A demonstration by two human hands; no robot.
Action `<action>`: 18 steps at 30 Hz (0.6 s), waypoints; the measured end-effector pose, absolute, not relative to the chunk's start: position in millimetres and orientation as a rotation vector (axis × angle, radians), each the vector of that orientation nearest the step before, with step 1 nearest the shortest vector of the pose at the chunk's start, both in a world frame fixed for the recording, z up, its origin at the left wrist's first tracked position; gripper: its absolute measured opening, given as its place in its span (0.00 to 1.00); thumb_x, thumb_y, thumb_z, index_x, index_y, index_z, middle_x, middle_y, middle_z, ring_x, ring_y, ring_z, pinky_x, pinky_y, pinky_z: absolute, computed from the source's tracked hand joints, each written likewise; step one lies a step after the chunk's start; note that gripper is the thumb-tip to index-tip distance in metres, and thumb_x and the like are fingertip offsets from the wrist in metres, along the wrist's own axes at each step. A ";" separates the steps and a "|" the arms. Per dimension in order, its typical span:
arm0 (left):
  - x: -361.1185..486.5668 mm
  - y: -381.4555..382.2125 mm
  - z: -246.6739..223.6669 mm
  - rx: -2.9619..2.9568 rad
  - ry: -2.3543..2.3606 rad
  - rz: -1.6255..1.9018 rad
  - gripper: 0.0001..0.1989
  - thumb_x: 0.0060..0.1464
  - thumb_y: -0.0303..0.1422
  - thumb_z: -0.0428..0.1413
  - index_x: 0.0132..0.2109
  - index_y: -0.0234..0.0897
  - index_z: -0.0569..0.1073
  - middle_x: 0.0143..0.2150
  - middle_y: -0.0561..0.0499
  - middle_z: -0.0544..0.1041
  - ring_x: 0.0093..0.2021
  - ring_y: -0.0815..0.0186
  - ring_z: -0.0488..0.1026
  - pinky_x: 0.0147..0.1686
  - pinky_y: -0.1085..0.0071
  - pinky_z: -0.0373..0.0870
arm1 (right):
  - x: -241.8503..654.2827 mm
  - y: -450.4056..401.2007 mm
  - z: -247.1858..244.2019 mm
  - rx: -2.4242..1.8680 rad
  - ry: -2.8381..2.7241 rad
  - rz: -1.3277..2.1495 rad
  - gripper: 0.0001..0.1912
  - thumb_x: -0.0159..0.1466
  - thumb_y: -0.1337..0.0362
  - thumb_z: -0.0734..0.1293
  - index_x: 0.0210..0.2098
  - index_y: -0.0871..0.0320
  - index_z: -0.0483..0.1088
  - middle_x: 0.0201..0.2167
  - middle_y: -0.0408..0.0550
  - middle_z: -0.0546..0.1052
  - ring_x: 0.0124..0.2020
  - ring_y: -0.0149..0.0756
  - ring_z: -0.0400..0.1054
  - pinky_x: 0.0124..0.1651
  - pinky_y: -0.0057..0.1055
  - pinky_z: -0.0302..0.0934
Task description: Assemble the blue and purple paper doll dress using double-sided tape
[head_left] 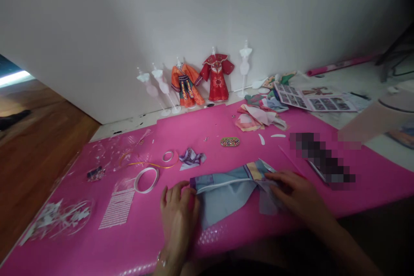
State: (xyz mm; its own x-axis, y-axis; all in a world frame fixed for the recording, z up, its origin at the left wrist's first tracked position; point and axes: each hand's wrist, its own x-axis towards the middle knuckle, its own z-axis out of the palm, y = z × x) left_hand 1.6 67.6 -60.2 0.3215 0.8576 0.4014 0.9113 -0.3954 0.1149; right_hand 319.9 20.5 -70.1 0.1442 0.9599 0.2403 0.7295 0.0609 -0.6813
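Light blue fabric (pixel 224 200) lies at lower centre, near the front edge of the pink tabletop (pixel 190 133). The left hand (pixel 178 208) curls its fingers onto the fabric's left end; the right hand (pixel 296 192) pinches its right end. Bare pink surface extends behind the fabric; a tape roll (pixel 146 180) bounds its left side.

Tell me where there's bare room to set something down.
Bare mat shows between the white dotted sheet and your left hand, and between the purple cloth and the orange robe. It's crowded by the open booklet and along the mat's left side.
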 end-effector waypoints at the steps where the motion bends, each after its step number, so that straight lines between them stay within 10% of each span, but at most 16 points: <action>1: -0.3 65.4 -61.8 -2.460 -1.634 -0.597 0.05 0.55 0.27 0.54 0.37 0.40 0.73 0.46 0.44 0.76 0.47 0.53 0.72 0.58 0.42 0.56 | 319.4 20.2 -72.0 -1.729 -1.625 0.400 0.13 0.61 0.59 0.65 0.42 0.51 0.78 0.38 0.47 0.81 0.40 0.45 0.76 0.44 0.41 0.70; 18: -21.8 38.7 -95.0 -2.512 -1.661 -0.674 0.14 0.57 0.37 0.56 0.50 0.40 0.69 0.48 0.42 0.73 0.46 0.51 0.72 0.46 0.49 0.71 | 314.9 23.4 -76.3 -1.756 -1.550 0.519 0.12 0.62 0.61 0.64 0.40 0.56 0.77 0.34 0.49 0.79 0.35 0.41 0.74 0.38 0.36 0.68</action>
